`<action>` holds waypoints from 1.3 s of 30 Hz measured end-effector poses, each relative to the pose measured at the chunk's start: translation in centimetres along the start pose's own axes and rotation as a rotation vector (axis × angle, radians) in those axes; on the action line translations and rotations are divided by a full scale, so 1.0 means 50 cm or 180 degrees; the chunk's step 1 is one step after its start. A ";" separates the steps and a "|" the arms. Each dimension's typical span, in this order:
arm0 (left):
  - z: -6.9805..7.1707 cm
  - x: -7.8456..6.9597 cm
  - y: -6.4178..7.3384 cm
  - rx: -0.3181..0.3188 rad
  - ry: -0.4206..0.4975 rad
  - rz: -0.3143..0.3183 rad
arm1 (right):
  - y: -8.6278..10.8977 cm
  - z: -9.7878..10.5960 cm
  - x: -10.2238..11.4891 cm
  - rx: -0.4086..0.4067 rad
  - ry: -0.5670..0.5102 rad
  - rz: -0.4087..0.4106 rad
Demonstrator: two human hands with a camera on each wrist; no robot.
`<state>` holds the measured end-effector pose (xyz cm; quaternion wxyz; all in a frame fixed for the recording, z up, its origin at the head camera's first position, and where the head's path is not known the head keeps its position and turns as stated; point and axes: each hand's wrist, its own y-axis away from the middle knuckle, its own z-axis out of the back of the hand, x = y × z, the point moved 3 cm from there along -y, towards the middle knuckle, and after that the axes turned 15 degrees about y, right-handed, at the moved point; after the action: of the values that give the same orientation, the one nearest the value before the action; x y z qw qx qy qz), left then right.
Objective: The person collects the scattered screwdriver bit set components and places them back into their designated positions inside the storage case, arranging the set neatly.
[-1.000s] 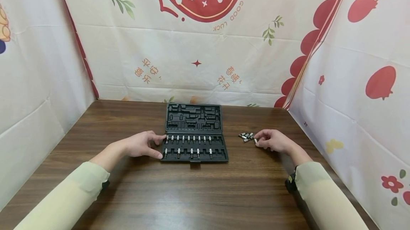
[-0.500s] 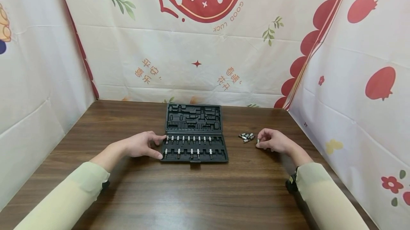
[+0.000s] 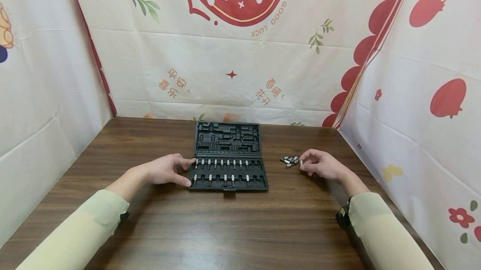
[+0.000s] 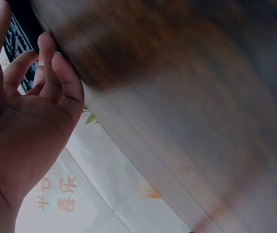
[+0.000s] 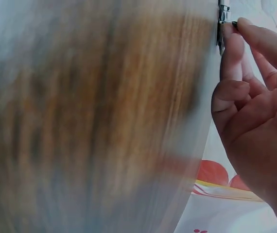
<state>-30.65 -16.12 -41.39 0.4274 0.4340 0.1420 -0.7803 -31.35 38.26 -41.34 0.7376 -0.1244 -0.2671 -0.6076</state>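
In the head view, a black plastic socket case point(image 3: 227, 188) lies unfolded on the table, with two rows of silver bit sockets point(image 3: 225, 178) in its near half. Thumb and fingertips of my left hand point(image 3: 169, 169) touch the case's left side, spread apart along it. To the right, my right hand point(image 3: 323, 165) pinches one small bit socket point(image 3: 301, 163) between thumb and finger, just beside a loose pile of bit sockets point(image 3: 288, 161). My right hand point(image 5: 260, 111) hides most of the pinched piece in the right wrist view, where only a dark end shows.
The brown wooden table point(image 3: 233, 228) runs back to a printed cloth point(image 3: 240, 52) hanging behind it. Another cloth panel point(image 3: 421, 107) borders the right side. The case's raised lid point(image 3: 227, 138) has moulded recesses and stands toward the back.
My right hand shifts slightly at the edge of the pile, and the bit socket in its fingertips turns from tilted to more upright. My left hand and the case stay where they are.
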 end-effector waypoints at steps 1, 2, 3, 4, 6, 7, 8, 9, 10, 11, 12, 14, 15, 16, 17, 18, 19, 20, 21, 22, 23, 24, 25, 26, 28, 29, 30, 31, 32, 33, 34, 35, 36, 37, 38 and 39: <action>0.000 -0.001 -0.001 -0.0001 -0.0003 0.0004 | 0.000 0.000 0.001 -0.0038 -0.0004 0.0019; -0.001 -0.001 -0.001 0.0006 -0.0004 -0.0009 | 0.000 0.001 0.003 -0.0079 -0.0017 0.0036; -0.001 -0.002 -0.001 0.0008 -0.0007 -0.0005 | 0.000 0.002 0.006 -0.0118 -0.0022 0.0050; -0.001 -0.002 -0.002 0.0006 -0.0012 -0.0002 | 0.000 0.002 0.009 -0.0156 -0.0049 0.0045; -0.002 -0.002 -0.002 0.0008 -0.0017 -0.0001 | -0.002 0.004 0.017 -0.0227 -0.0101 0.0071; -0.002 -0.002 -0.002 0.0007 -0.0021 -0.0004 | -0.003 0.005 0.021 -0.0258 -0.0135 0.0078; -0.002 -0.002 -0.002 0.0009 -0.0019 -0.0011 | -0.004 0.005 0.026 -0.0289 -0.0176 0.0077; -0.002 -0.002 -0.001 0.0010 -0.0021 -0.0015 | -0.005 0.006 0.031 -0.0312 -0.0211 0.0082; -0.002 -0.002 -0.001 0.0009 -0.0020 -0.0022 | -0.007 0.006 0.036 -0.0336 -0.0249 0.0080; -0.002 -0.002 -0.001 0.0010 -0.0016 -0.0025 | -0.008 0.005 0.041 -0.0354 -0.0268 0.0098; -0.002 -0.002 -0.001 0.0008 -0.0013 -0.0027 | -0.009 0.005 0.046 -0.0370 -0.0301 0.0097; -0.002 -0.002 0.000 0.0011 -0.0012 -0.0028 | -0.012 0.003 0.055 -0.0392 -0.0322 0.0126; -0.003 -0.001 -0.001 0.0011 -0.0012 -0.0027 | -0.013 0.001 0.060 -0.0397 -0.0328 0.0145; -0.003 -0.001 0.000 0.0012 -0.0010 -0.0027 | -0.014 0.000 0.064 -0.0412 -0.0341 0.0144; -0.003 -0.001 0.000 0.0017 -0.0012 -0.0029 | -0.016 -0.002 0.069 -0.0414 -0.0350 0.0165; -0.003 -0.001 0.001 0.0020 -0.0017 -0.0030 | -0.017 -0.003 0.073 -0.0422 -0.0371 0.0169; -0.002 -0.001 0.001 0.0024 -0.0019 -0.0030 | -0.019 -0.005 0.078 -0.0413 -0.0382 0.0196; -0.002 -0.002 0.001 0.0026 -0.0017 -0.0028 | -0.020 -0.006 0.083 -0.0412 -0.0402 0.0203; -0.002 -0.002 0.002 0.0026 -0.0022 -0.0029 | -0.021 -0.007 0.088 -0.0418 -0.0400 0.0202; -0.002 -0.001 0.001 0.0025 -0.0021 -0.0020 | -0.023 -0.009 0.093 -0.0415 -0.0408 0.0217; -0.001 -0.001 0.000 0.0022 -0.0030 -0.0014 | -0.024 -0.010 0.098 -0.0402 -0.0413 0.0243; -0.001 -0.001 0.000 0.0019 -0.0033 -0.0010 | -0.026 -0.012 0.103 -0.0397 -0.0415 0.0257; -0.001 0.000 -0.001 0.0015 -0.0038 -0.0004 | -0.028 -0.014 0.108 -0.0394 -0.0409 0.0266; -0.001 0.000 -0.002 0.0011 -0.0042 0.0001 | -0.030 -0.016 0.113 -0.0392 -0.0401 0.0274; -0.001 0.001 -0.003 0.0011 -0.0046 0.0009 | -0.034 -0.020 0.123 -0.0366 -0.0390 0.0316; -0.001 0.001 -0.003 0.0008 -0.0053 0.0005 | -0.036 -0.023 0.128 -0.0361 -0.0387 0.0316; -0.001 0.001 -0.003 0.0007 -0.0052 0.0004 | -0.039 -0.025 0.133 -0.0358 -0.0381 0.0325; -0.001 0.001 -0.003 0.0006 -0.0055 0.0001 | -0.042 -0.028 0.137 -0.0349 -0.0383 0.0331; 0.000 0.000 -0.002 0.0007 -0.0050 -0.0001 | -0.045 -0.031 0.141 -0.0330 -0.0398 0.0340; 0.000 0.000 -0.001 0.0008 -0.0049 -0.0006 | -0.047 -0.034 0.146 -0.0321 -0.0403 0.0346; 0.000 0.000 -0.001 0.0006 -0.0052 -0.0008 | -0.050 -0.036 0.151 -0.0314 -0.0402 0.0355; 0.001 0.000 -0.001 0.0007 -0.0050 -0.0009 | -0.052 -0.039 0.156 -0.0312 -0.0401 0.0357; 0.001 0.000 -0.001 0.0007 -0.0048 -0.0009 | -0.054 -0.042 0.161 -0.0304 -0.0394 0.0375; 0.001 0.001 -0.001 0.0006 -0.0046 -0.0006 | -0.056 -0.044 0.166 -0.0301 -0.0378 0.0382; 0.001 0.002 -0.002 0.0006 -0.0044 0.0000 | -0.058 -0.046 0.170 -0.0302 -0.0360 0.0387; 0.001 0.003 -0.003 0.0002 -0.0046 0.0005 | -0.059 -0.048 0.175 -0.0305 -0.0336 0.0391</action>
<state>-30.81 -16.13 -41.50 0.4289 0.4286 0.1383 -0.7831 -32.57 29.08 -38.99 0.7516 -0.2076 -0.2681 -0.5658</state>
